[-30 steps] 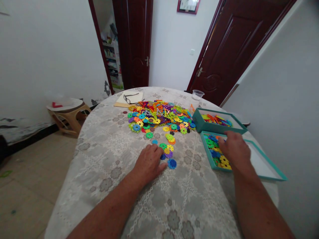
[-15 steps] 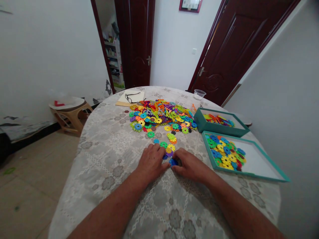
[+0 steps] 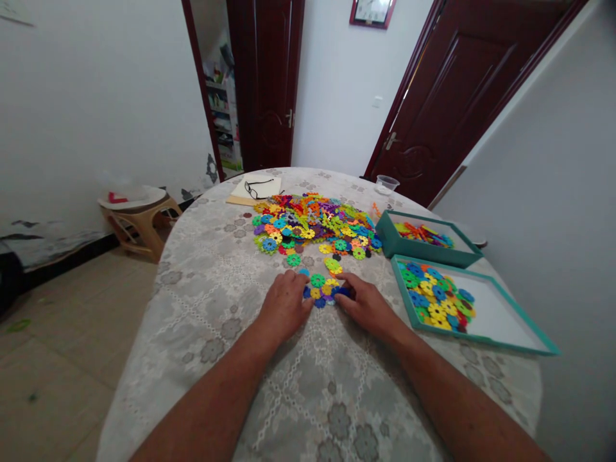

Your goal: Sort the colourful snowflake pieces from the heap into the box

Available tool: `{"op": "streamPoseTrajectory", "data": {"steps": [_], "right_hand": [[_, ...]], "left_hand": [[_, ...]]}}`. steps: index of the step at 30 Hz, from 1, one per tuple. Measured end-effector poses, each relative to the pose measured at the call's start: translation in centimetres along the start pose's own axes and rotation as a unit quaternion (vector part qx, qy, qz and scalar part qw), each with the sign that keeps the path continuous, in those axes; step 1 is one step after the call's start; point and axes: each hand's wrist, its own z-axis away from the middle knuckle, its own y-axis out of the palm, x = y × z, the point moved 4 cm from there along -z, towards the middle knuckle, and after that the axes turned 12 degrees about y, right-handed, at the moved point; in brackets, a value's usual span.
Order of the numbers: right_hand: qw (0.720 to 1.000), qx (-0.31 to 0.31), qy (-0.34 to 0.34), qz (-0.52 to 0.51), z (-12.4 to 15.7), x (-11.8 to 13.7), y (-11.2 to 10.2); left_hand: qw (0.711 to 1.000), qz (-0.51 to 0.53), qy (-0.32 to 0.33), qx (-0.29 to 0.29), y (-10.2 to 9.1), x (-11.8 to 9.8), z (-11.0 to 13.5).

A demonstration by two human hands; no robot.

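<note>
A small cluster of flower-shaped plastic discs (image 3: 317, 280), green, yellow, blue and purple, lies on the tablecloth between my hands. My left hand (image 3: 287, 301) rests at its left side, thumb apart from the bent fingers, with a dark blue disc (image 3: 307, 292) against the fingertips. On the right side, the thumb and forefinger of my right hand (image 3: 366, 305) close around another dark blue disc (image 3: 342, 292), partly hidden by the fingers. Just beyond the cluster lie a lime disc (image 3: 332, 264) and a green disc (image 3: 293, 260).
A large heap of mixed discs (image 3: 315, 221) spreads farther back. To the right stand a teal box (image 3: 399, 244) of colourful pieces and its shallow lid (image 3: 517, 343) with more discs. Glasses (image 3: 253, 190) lie on a pad (image 3: 238, 194); a clear cup (image 3: 386, 185) stands at the back.
Both hands have moved slightly forward and a little apart. My right hand has carried its dark blue disc up to the cluster's right side. More of the cluster shows now.
</note>
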Motion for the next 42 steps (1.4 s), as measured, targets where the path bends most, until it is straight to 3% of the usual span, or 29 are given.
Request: {"op": "streamPoseTrajectory", "data": {"steps": [8,19,28,42], "right_hand": [[0.997,0.025,0.006,0.078,-1.5,0.0,1.2],[0.995,0.033,0.013,0.089,-2.7,-0.6,1.0],[0.997,0.031,0.012,0.074,-2.6,-0.7,1.0],[0.999,0.025,0.033,0.027,-2.8,-0.9,0.8]], "left_hand": [[0.999,-0.027,0.005,0.017,0.7,-0.1,-0.2],[0.999,-0.018,-0.010,0.037,0.7,0.1,-0.5],[0.999,-0.018,-0.002,0.037,0.8,0.2,-0.6],[0.992,-0.093,0.061,0.054,1.2,0.5,-1.0]]}}
